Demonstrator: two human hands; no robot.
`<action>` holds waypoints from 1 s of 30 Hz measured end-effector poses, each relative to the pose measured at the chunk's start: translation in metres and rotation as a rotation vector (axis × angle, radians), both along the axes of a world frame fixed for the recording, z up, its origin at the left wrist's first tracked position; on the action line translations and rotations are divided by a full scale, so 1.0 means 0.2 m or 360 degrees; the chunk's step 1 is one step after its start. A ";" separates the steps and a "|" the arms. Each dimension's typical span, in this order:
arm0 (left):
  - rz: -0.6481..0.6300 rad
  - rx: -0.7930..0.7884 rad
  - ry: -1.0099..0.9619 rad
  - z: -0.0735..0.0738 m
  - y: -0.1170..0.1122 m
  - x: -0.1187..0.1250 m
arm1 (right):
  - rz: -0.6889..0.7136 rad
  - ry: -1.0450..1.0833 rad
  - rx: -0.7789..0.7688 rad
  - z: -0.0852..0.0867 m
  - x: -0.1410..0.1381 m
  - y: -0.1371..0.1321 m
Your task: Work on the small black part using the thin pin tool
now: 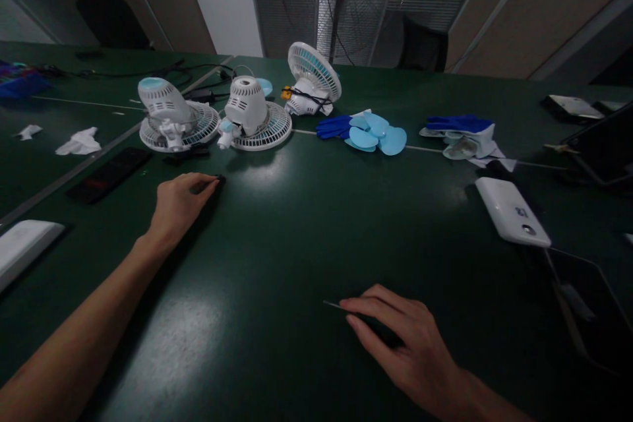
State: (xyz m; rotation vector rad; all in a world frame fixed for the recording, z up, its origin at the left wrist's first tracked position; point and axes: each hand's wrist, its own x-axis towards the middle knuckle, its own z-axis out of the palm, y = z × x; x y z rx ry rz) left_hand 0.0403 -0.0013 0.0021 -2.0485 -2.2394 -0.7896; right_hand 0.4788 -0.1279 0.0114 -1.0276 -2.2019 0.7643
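Observation:
On the left of the dark green table, my left hand [179,206] pinches a small black piece [221,179] between thumb and fingertips; its kind is too small to tell. Nearer to me, my right hand [408,336] is closed around a screwdriver [332,304]. Only its thin metal shaft pokes out to the left, and the handle is mostly hidden in the palm. Just beyond my left hand, two white fan heads rest grille down: one fan [167,112] at the left and another fan [250,109] beside it.
A third fan [314,79] leans farther back. Light blue fan blades [376,134] lie by a blue glove [332,126]. More gloves [459,135] and a white device [512,211] are at the right. A black phone [109,175] and a white box [24,247] lie at left.

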 end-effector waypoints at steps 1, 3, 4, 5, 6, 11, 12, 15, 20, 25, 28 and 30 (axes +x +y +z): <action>-0.0007 0.0002 -0.0002 0.00 0.00 0.00 | 0.0000 -0.0003 0.0002 0.00 0.00 0.00; -0.0010 0.0013 -0.0012 0.00 0.00 0.01 | 0.0001 -0.0010 -0.0006 -0.01 0.01 0.00; -0.0008 0.0023 -0.0018 0.00 -0.01 0.01 | 0.0005 -0.0021 -0.0017 -0.01 0.01 0.00; -0.0007 0.0037 -0.0023 0.00 -0.01 0.02 | 0.0009 -0.0028 -0.0027 -0.02 0.01 0.00; -0.0010 0.0052 -0.0027 0.00 -0.01 0.02 | 0.0013 -0.0029 -0.0036 -0.02 0.02 0.00; -0.0139 0.0125 -0.0035 0.03 -0.04 0.12 | 0.0000 -0.0014 -0.0030 -0.02 0.01 0.00; -0.0190 0.0135 -0.0046 0.04 -0.06 0.17 | -0.0003 -0.0014 -0.0021 -0.01 0.01 0.00; -0.0558 0.0108 -0.0166 0.06 -0.16 0.38 | -0.0028 0.0008 -0.0014 0.00 0.00 0.00; -0.1563 -0.0110 -0.0411 0.05 -0.39 0.75 | -0.0131 0.0080 0.0026 0.00 0.00 0.00; -0.1791 -0.0256 -0.0520 0.04 -0.47 0.84 | -0.0164 0.0145 0.0016 0.02 0.00 0.01; -0.1725 -0.0379 -0.0568 0.05 -0.46 0.82 | -0.0173 0.0146 0.0014 0.02 -0.01 0.01; -0.1667 -0.0461 -0.0578 0.05 -0.46 0.82 | -0.0172 0.0133 0.0016 0.01 -0.01 0.01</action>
